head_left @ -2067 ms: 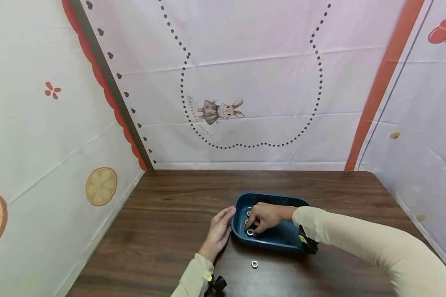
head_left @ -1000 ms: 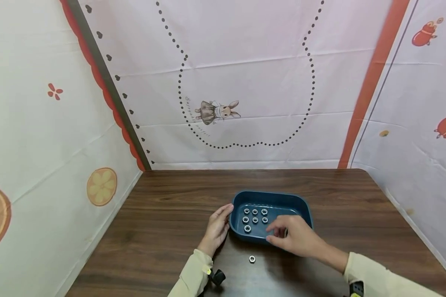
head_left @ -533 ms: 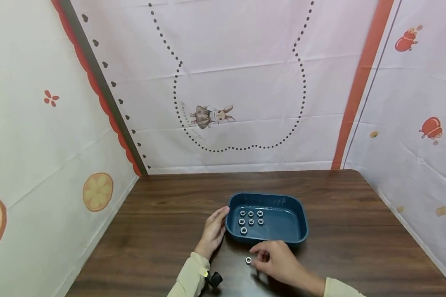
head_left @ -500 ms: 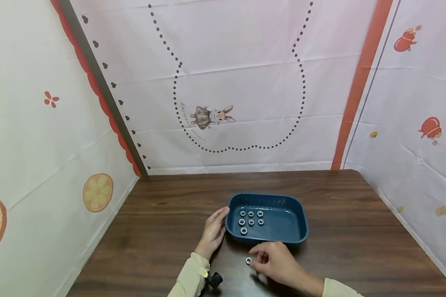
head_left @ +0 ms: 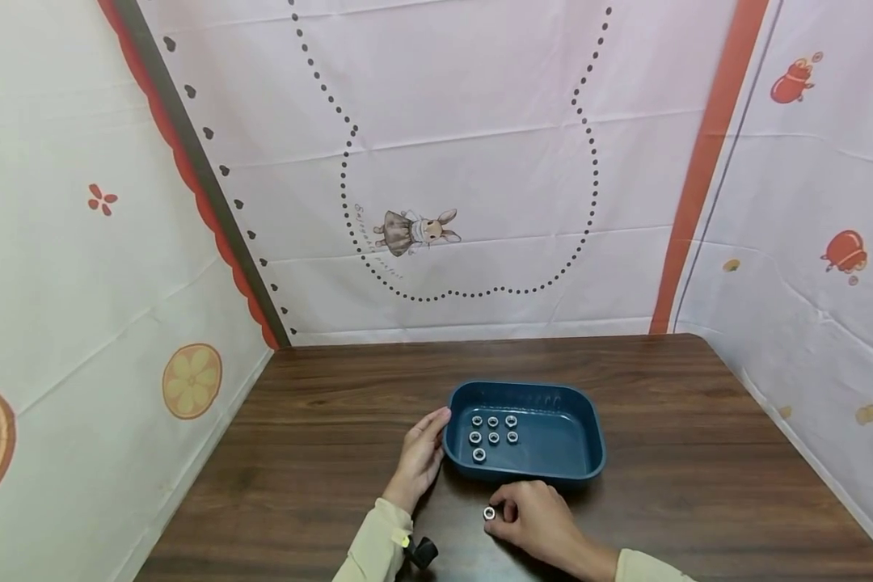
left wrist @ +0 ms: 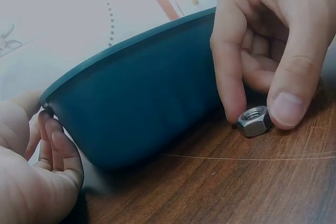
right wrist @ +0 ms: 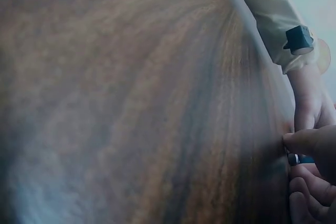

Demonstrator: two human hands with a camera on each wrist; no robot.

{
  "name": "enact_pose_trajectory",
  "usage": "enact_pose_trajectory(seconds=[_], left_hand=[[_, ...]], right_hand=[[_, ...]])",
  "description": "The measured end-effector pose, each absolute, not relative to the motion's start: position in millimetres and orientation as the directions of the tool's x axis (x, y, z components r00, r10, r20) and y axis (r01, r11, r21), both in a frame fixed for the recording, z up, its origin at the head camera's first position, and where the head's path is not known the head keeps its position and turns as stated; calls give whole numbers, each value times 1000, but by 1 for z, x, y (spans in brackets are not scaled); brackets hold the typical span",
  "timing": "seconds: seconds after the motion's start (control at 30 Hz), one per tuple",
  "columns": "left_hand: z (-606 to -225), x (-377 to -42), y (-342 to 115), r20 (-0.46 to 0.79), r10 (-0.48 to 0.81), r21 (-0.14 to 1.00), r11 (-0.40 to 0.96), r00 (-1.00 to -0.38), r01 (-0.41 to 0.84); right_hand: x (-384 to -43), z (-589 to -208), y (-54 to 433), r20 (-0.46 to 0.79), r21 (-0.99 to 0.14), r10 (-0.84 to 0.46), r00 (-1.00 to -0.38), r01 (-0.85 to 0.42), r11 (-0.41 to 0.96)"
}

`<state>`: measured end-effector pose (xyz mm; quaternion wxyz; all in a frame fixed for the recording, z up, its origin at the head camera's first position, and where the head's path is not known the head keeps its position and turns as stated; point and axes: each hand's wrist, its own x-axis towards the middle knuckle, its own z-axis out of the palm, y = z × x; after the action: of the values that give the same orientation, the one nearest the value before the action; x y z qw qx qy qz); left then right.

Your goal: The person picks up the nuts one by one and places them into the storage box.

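A blue rectangular tray (head_left: 582, 436) stands on the table, with several metal hex nuts in rows at its left side, among them the front nut (head_left: 478, 461). My left hand (head_left: 416, 461) holds the tray's left end; in the left wrist view its fingers curl below the rim. In front of the tray, my right hand (head_left: 541, 521) pinches a single hex nut (left wrist: 254, 128) between thumb and index finger. That nut sits flat on the wood. The right wrist view shows mostly blurred tabletop, with the fingers at its right edge.
The brown wooden table (head_left: 349, 404) meets printed cloth walls at the back and both sides. A small black camera (head_left: 423, 553) is strapped to the left wrist. The tray's front wall (left wrist: 142, 108) rises just behind the right hand.
My right hand has come out of the tray, where it was among the nuts, down to the loose nut, and its fingers have closed on it. My left hand stays at the tray.
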<state>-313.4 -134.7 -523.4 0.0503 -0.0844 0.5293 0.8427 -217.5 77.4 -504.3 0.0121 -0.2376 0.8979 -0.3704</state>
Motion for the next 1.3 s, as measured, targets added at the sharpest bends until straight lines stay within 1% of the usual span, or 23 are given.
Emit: enact_pose_trajectory(seconds=[0.47,0.8,1.13,1.3], left_hand=[[-523,-315,-133,-204,-13,874,-453,-979,-177],[-525,-317,-133,-206,-18,869,-462,-978,-175],[-525,-318,-134,-193,-7,876,-452,-981,-169],[-524,-318,-133,-197,-13,876,-452,-980,-170]], right_hand=[[-219,-510,79,210,-663,-425,-881,-447,600],[-216,-511,80,279,-652,-409,-869,-484,584],[-216,-492,82,264,-698,-416,-870,-470,540],[-215,-481,86,283,-700,-429,-858,-491,519]])
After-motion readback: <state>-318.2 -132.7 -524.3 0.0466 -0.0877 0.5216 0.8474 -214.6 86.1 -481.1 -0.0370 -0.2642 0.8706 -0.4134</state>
